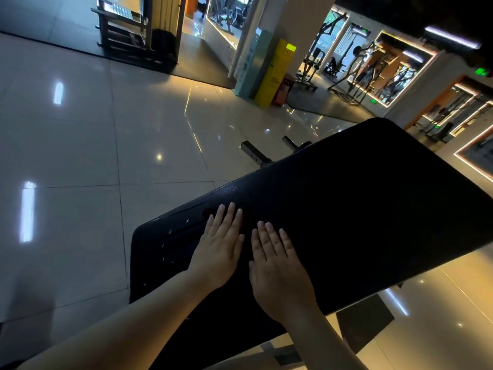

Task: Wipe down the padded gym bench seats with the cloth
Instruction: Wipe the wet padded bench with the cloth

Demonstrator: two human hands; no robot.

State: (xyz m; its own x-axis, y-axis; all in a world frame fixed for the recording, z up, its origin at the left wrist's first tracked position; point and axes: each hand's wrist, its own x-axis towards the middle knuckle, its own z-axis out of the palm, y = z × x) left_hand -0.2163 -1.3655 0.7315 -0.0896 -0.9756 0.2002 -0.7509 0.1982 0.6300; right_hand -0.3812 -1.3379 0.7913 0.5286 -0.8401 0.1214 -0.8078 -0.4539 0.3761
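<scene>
Now — left hand (218, 249) | right hand (277, 268) | both grips wide, flat on bench pad (346, 209)

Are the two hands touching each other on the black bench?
Apart. The head view shows a dark strip of bench pad between the left hand and the right hand.

The left hand (218, 252) lies flat, palm down, fingers straight and close together, pointing far. The right hand (277, 271) lies flat just beside it, slightly nearer, not touching it. The bare left forearm (128, 324) enters from the near left, the right forearm (328, 340) from the near right.
</scene>
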